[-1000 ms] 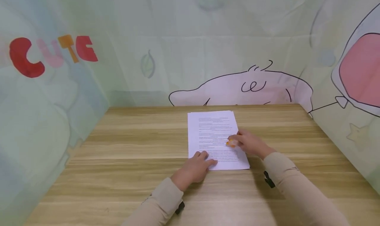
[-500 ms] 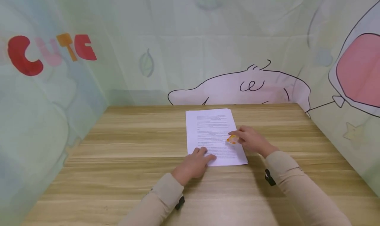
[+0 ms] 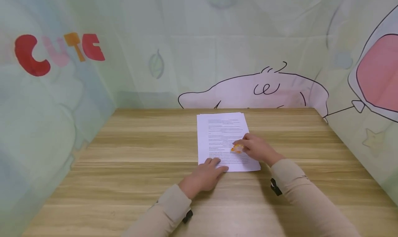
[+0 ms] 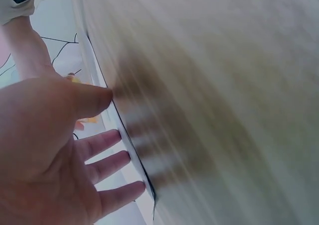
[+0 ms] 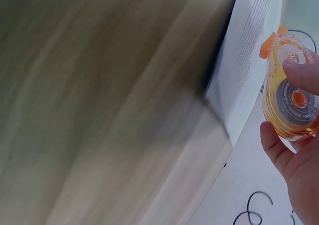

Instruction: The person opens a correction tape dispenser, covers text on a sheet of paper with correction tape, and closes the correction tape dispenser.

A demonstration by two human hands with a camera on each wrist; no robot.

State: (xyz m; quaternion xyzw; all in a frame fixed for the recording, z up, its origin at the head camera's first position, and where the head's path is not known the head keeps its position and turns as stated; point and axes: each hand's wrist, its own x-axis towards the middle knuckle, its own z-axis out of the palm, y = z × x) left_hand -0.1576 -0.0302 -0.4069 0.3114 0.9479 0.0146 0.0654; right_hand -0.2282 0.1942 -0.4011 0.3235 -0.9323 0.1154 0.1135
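A stack of printed paper sheets [image 3: 203, 136] lies on the wooden table, its edges slightly uneven. My left hand [image 3: 204, 176] rests on the stack's near left corner with fingers spread; in the left wrist view its fingertips [image 4: 122, 197] touch the sheets by their edge. Over the lines of text, on the right half of the page, my right hand [image 3: 258, 148] pinches a correction tape dispenser [image 5: 291, 100]. It is clear orange plastic with a grey reel inside and an orange tip. Whether that tip touches the paper cannot be seen.
The wooden tabletop [image 3: 140, 150] extends on both sides of the stack and toward the person. Printed fabric [image 3: 199, 67] with cartoon drawings hangs behind the far edge and at both sides. Long beige sleeves [image 3: 311, 195] cover both forearms.
My right hand has moved a little left and slightly nearer across the page with the correction tape. My left hand stays on the stack's near left corner. The head view shifts slightly.
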